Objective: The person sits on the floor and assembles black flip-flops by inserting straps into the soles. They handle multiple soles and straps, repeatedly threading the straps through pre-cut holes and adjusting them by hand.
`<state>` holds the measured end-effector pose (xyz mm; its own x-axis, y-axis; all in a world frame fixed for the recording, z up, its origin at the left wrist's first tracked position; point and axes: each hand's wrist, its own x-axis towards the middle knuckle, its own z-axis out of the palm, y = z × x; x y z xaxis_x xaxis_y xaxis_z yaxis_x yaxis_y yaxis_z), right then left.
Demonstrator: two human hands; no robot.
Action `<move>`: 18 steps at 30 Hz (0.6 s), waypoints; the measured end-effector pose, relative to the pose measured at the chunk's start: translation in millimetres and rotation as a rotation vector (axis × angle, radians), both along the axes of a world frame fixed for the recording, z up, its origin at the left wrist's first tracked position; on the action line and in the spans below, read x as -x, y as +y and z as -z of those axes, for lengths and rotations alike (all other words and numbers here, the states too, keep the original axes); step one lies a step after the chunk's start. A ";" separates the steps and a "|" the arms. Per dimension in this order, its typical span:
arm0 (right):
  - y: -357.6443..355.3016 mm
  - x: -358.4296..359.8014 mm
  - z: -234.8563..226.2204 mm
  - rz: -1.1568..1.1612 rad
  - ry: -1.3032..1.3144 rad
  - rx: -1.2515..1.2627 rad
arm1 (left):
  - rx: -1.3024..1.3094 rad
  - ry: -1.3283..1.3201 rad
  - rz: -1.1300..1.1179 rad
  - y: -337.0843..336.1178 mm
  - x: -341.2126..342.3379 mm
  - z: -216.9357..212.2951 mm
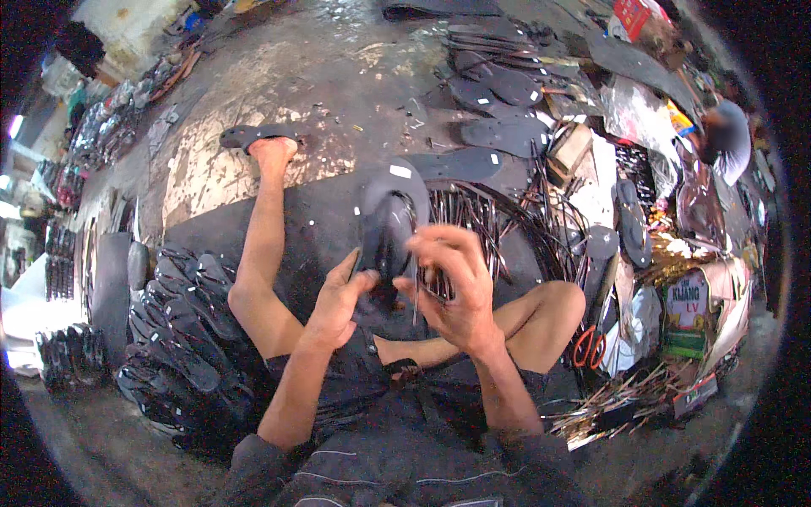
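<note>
A dark sandal (397, 190) with a small white label stands tilted in front of me, its strap end toward me. My left hand (340, 304) grips its left side, thumb against the near part. My right hand (456, 291) is just right of the sandal, fingers curved and apart, slightly smeared by motion. Beneath the right thumb shows a thin light line, too small to name. A bundle of thin dark strips (473, 224) lies beyond my right hand. Dark sandal soles (465, 164) with white labels lie past the sandal.
Many dark sandals (190, 329) are heaped to my left. Orange-handled scissors (589, 346) lie by my right knee, near loose thin sticks (617, 406) and a green can (686, 317). More soles (498, 84) are stacked at the far right. Another person (728, 139) is at the right edge.
</note>
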<state>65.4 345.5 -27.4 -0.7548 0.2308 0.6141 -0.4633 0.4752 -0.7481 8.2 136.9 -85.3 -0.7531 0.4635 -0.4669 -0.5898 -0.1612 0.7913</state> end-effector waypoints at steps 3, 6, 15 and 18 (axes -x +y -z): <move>20.8 -0.6 7.9 -0.117 -0.155 0.287 | 0.315 0.377 -0.001 -5.4 4.7 -41.8; 26.7 3.1 23.5 -0.266 -0.277 0.714 | 0.479 0.432 -0.208 -24.8 23.1 -41.3; -15.1 22.2 26.3 0.181 -0.120 0.031 | 0.336 0.714 -0.432 34.2 -4.6 -45.3; -22.1 21.7 29.2 0.227 -0.144 -0.046 | 0.412 0.713 -0.418 38.0 -13.7 -51.4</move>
<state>43.7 323.4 -56.6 -0.7671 0.3783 0.5182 -0.2316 0.5899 -0.7735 21.9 175.0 -34.0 -0.9946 -0.0106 0.1036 0.1015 0.1239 0.9871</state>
